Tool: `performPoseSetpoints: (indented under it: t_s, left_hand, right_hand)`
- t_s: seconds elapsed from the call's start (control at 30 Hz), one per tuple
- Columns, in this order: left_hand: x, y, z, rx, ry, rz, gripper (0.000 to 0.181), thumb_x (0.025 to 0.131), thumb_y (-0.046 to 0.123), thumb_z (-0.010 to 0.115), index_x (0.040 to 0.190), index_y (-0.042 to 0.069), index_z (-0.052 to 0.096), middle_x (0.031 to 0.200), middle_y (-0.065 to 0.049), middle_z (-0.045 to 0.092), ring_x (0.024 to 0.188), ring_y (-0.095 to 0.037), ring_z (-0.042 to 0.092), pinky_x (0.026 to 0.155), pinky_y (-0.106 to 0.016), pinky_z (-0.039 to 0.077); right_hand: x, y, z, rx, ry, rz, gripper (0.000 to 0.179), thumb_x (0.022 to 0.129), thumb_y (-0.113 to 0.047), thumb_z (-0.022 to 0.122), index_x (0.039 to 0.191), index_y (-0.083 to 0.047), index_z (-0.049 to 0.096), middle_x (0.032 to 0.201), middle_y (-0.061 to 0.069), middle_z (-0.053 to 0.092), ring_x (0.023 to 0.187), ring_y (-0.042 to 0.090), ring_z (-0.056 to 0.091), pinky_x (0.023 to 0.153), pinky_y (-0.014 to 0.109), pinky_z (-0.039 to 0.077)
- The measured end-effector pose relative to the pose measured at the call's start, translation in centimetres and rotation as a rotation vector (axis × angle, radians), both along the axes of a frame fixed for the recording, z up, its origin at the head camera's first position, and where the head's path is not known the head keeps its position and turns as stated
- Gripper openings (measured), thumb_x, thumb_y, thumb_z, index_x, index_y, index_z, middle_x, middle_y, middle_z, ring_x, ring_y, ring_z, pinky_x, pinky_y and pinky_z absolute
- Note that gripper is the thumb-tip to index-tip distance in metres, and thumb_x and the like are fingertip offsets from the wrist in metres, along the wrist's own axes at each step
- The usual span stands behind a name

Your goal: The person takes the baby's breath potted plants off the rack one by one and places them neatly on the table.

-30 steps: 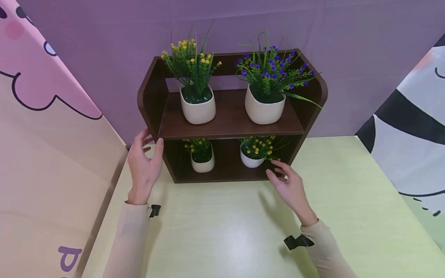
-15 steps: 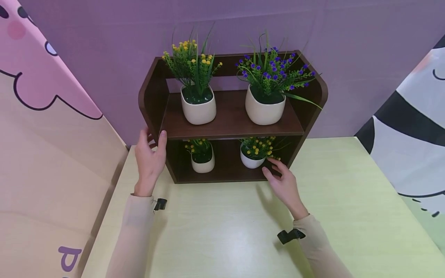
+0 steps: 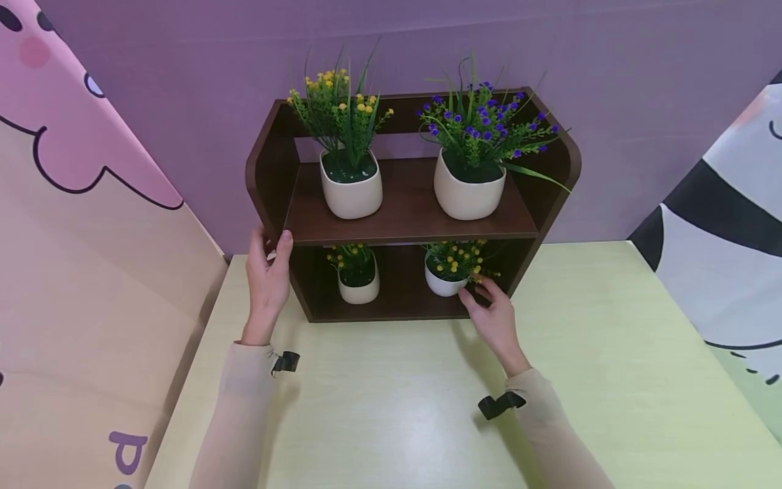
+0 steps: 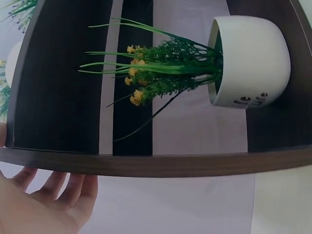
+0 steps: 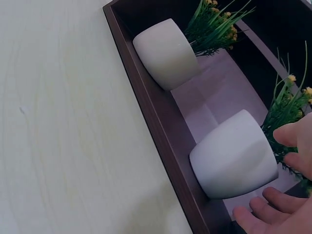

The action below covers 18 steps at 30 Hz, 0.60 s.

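A dark brown two-tier shelf (image 3: 397, 221) stands on the table. My left hand (image 3: 267, 285) holds its left side panel, fingers on the outer face and thumb at the front edge. The left wrist view shows those fingers (image 4: 73, 192) beyond the panel. On the lower tier, at the right, sits a round white pot (image 5: 234, 156) with yellow flowers. My right hand (image 3: 493, 316) is beside this pot, thumb and fingers spread apart around its right side; contact cannot be made out. A cream pot (image 3: 359, 291) with yellow flowers stands on the lower tier at the left.
The upper tier bears a cream pot with yellow flowers (image 3: 351, 197) at the left and another with purple flowers (image 3: 469, 197) at the right. Behind the shelf hangs a purple cloth (image 3: 421, 41). The pale table (image 3: 391, 394) extends in front.
My left hand has shifted right and up onto the shelf's side panel. The right hand has moved left, closer to the lower right pot. The pots keep their places.
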<state>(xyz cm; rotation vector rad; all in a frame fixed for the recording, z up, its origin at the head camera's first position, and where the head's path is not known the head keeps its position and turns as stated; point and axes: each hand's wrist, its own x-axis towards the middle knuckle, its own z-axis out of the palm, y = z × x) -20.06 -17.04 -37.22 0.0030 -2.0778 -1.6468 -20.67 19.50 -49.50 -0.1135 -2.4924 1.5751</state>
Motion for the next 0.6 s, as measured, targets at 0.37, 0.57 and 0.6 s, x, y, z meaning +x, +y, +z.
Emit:
performPoseSetpoints:
  t_s: [0.37,0.57,0.6]
  left_hand:
    - [-1.8,-1.3,-2.3,0.146,0.008,-0.088,0.039,0.100,0.032,0.056,0.134,0.013,0.050,0.118,0.002,0.056,0.110,-0.016,0.054,0.099,-0.028,0.041]
    - [-1.8,-1.4,-2.2,0.195,0.006,-0.113,0.035,0.100,0.029,0.057,0.131,0.016,0.051,0.115,0.005,0.057,0.108,-0.016,0.053,0.100,-0.029,0.041]
    - [-1.9,-1.4,-2.2,0.200,0.008,-0.115,0.035,0.100,0.029,0.057,0.131,0.016,0.051,0.115,0.004,0.056,0.108,-0.016,0.053,0.100,-0.029,0.041]
  right_hand:
    - [-1.4,-0.4,-1.0,-0.008,0.017,-0.010,0.057,0.090,-0.035,0.071,0.137,-0.009,0.052,0.143,0.017,0.052,0.129,0.037,0.055,0.095,0.050,0.053]
    - [-2.3,-0.9,-1.9,-0.019,0.102,-0.064,0.058,0.084,-0.036,0.078,0.131,-0.011,0.055,0.135,0.014,0.058,0.123,0.038,0.060,0.095,0.049,0.054]
    - [-2.4,-0.9,-2.0,-0.020,0.116,-0.074,0.059,0.083,-0.037,0.080,0.131,-0.011,0.055,0.135,0.014,0.059,0.122,0.037,0.060,0.095,0.049,0.053]
